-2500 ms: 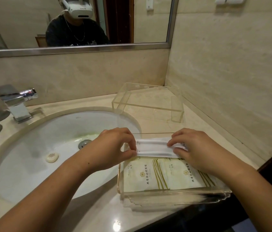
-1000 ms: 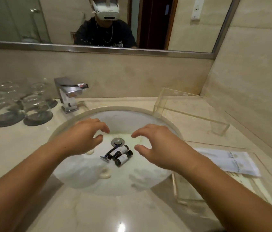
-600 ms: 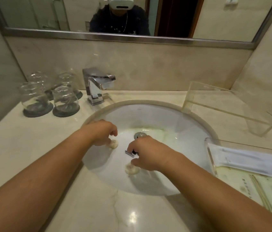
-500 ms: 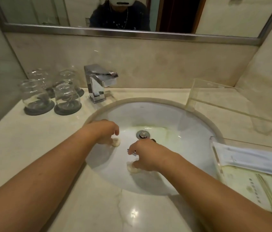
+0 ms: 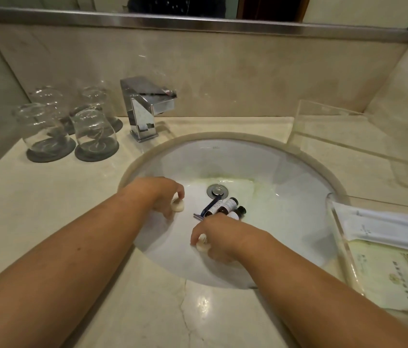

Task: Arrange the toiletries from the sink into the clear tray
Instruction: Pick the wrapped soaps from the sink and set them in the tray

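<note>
Both my hands are down in the white sink (image 5: pixel 285 172). My left hand (image 5: pixel 161 194) pinches a small round soap (image 5: pixel 178 206) at the basin's left side. My right hand (image 5: pixel 219 236) pinches a second round soap (image 5: pixel 201 244) near the front. Between them, below the drain (image 5: pixel 217 190), lie a blue razor (image 5: pixel 210 205) and two small dark bottles (image 5: pixel 228 205) with white labels. The clear tray (image 5: pixel 333 209) sits on the counter at right and holds a white packet (image 5: pixel 386 228) over pale green packets (image 5: pixel 393 280).
A chrome faucet (image 5: pixel 145 109) stands behind the basin. Several upturned glasses (image 5: pixel 90 129) on dark coasters stand at the back left. A clear acrylic stand (image 5: pixel 348 136) sits behind the tray against the right wall. A mirror runs along the back wall.
My hands left the white packet in the tray and went down into the sink. Each has closed its fingers on a round soap; the right hand has slid back, uncovering the razor and bottles.
</note>
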Demonstrator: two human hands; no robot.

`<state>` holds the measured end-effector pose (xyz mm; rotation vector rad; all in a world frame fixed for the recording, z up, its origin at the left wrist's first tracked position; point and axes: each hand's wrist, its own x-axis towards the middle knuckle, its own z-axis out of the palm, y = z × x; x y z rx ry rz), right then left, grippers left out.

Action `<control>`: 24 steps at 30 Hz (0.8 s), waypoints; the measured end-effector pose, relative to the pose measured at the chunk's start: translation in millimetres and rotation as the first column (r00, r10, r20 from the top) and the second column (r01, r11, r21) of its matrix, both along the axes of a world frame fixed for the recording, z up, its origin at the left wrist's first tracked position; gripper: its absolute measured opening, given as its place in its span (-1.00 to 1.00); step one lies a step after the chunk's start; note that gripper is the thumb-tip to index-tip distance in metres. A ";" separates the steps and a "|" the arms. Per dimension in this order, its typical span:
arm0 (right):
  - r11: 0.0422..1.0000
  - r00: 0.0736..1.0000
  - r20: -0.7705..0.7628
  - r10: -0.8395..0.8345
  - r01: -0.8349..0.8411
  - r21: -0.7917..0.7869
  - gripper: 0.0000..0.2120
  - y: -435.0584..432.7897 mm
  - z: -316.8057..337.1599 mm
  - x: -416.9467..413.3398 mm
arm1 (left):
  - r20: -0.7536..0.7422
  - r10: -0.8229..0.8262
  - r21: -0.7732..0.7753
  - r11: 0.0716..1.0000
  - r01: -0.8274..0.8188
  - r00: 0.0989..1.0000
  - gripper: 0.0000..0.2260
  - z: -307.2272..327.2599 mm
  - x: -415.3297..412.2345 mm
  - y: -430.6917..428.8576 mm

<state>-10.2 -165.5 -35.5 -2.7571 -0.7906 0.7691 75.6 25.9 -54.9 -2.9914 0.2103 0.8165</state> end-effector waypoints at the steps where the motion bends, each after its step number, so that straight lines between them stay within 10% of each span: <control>1: 1.000 1.000 0.002 0.002 -0.002 -0.002 -0.67 -0.4 -0.3 -0.3 | 0.003 -0.003 -0.004 1.000 0.003 1.000 -0.42 -1.3 0.1 -0.7; 15: 0.998 0.995 0.073 -0.069 0.068 0.015 -0.68 -6.7 -13.1 3.2 | 0.058 -0.064 -0.009 0.998 0.064 0.996 -0.51 -6.4 -9.8 -8.8; 24: 0.919 0.941 0.257 -0.220 0.111 0.378 -0.55 -34.7 48.6 -27.1 | 0.296 0.052 -0.477 0.873 0.101 0.954 -0.54 46.2 -39.6 -9.6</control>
